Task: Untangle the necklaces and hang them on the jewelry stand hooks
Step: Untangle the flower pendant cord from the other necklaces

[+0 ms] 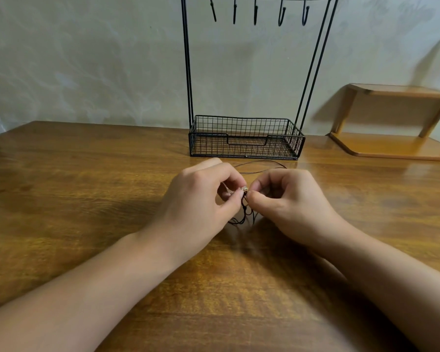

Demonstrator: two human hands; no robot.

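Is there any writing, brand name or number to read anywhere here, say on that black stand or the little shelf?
None: no readable text shows anywhere.
Stand: bare black wire, no label.
Hooks: unmarked.
Shelf: plain wood.
Table and wall: no print.
Necklaces, pinched by the left hand and right hand: the small charm is too tiny to tell any marking.

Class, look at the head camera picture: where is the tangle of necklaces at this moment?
The tangle of necklaces is at the centre of the view, pinched between the left hand and right hand above the wooden table, just in front of the jewelry stand.
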